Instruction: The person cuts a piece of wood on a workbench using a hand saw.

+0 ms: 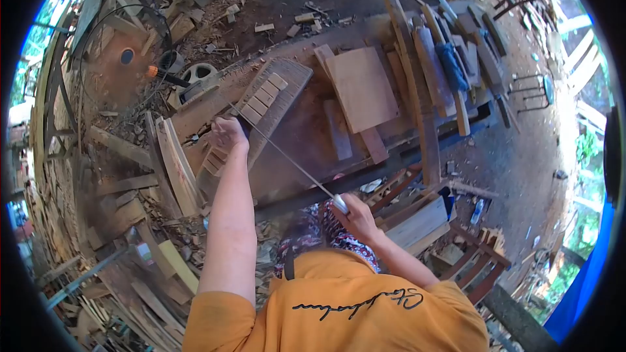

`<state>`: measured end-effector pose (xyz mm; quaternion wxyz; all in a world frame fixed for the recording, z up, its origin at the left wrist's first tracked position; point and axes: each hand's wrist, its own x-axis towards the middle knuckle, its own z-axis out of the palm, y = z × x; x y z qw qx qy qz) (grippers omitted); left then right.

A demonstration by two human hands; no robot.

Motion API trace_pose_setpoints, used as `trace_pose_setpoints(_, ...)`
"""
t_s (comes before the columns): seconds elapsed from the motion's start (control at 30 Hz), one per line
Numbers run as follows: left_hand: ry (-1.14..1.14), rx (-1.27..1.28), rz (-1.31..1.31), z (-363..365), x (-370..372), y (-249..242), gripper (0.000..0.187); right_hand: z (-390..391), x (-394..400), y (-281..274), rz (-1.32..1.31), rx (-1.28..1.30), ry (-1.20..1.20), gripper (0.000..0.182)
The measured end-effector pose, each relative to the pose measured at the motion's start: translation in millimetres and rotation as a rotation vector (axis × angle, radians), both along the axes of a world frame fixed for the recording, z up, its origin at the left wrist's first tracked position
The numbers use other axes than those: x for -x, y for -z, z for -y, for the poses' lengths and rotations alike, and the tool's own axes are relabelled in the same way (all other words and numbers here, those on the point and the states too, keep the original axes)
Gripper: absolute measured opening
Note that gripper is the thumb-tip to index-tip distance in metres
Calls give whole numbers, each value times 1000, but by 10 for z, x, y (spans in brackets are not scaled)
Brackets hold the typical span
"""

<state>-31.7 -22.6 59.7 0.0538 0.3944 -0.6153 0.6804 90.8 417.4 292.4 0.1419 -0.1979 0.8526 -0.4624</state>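
Note:
My right hand (356, 220) is wrapped round the pale handle of a long, thin tool (297, 166), which looks like a handsaw seen edge-on. From the handle, its narrow blade slants up and left across the workbench (287, 182), passing close to my left hand (228, 134). That hand is closed, with curled fingers, over a thick, ridged board (287, 91); whatever it grips is hidden. A row of small wooden blocks (263, 99) lies on the board just beyond it. More small blocks (213, 160) sit beside my left wrist.
Flat wooden panels (362, 88) lie on the bench's right part. A long beam (414, 85) crosses beyond them, beside stacked planks (456, 58). A round wire fan guard (124, 55) stands at left. Scrap wood (150, 248) and chairs (469, 254) surround the bench.

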Motion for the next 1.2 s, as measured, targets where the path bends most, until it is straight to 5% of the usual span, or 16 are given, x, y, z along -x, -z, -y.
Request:
trace_pose_setpoints(0.07,-180,-44,85,-156,48,-368,35,-134,-66,-364,1,6,34,24)
trace_pose_setpoints(0.17,265,-1291,-879,-813,105,-1730,32,-437,-202,-617,-53,92,103,16)
trace_pose_setpoints(0.33,198,-1573,-908,-706,10,-1686,34,-481,-167,-595,64,118,188,13)
trace_pose_setpoints(0.4,450,-1699,-941,-640,-136,-1683,37,-336,-35,-477,40,131,149,14)
trace_pose_setpoints(0.6,281,-1509,-887,-931,-299,-1874,43,286,128,-250,73,139,35,23)
trace_pose_setpoints(0.77,256,-1215,-860,-922,-281,-1240,43,543,151,10,-41,82,9,29)
trace_pose_setpoints(0.9,98,-1342,-829,-908,-266,-1479,40,513,117,20,-37,39,-22,29)
trace_pose_setpoints(0.97,-55,-1467,-871,-866,-253,-1358,55,431,16,22,-27,37,-14,28)
trace_pose_setpoints(1.1,105,-1290,-935,-824,-292,-911,41,664,95,26,6,16,11,25)
trace_pose_setpoints(1.2,179,-1297,-939,-907,-269,-1074,42,1290,503,83,-65,49,11,21)
